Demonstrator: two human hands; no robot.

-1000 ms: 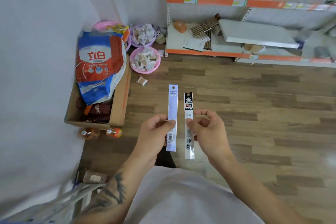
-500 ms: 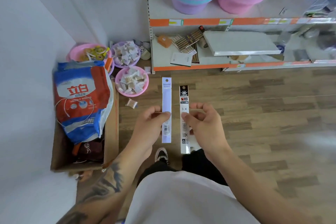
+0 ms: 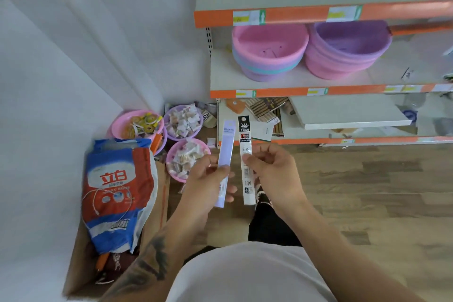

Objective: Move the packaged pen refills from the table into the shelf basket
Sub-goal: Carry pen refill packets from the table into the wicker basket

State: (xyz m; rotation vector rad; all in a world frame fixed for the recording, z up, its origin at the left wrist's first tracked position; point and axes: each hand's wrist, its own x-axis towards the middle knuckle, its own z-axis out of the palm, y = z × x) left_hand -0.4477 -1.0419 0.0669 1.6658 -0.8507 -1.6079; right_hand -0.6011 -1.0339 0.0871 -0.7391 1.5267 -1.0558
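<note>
Refill packs, two, held upright side by side above the wood floor (image 3: 367,191), just apart. Lavender refill pack (image 3: 226,152) is pinched by left hand (image 3: 208,184): thumb across its front near the middle, fingers curled behind. Black-and-white refill pack (image 3: 245,154) is pinched by right hand (image 3: 274,171), thumb tip on front approx mid-length, fingers curled behind. Beyond: shelf unit (image 3: 294,93) w/ stacked pink basins (image 3: 269,49) & purple basins (image 3: 348,46). Left: detergent bag (image 3: 117,189) in cardboard box (image 3: 161,198), small bowls of sweets (image 3: 182,120)

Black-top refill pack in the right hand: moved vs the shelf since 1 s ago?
Yes. The black-topped refill pack has come closer to the shelf: its top now overlaps the bottom shelf's orange edge, having been over the floor.
</note>
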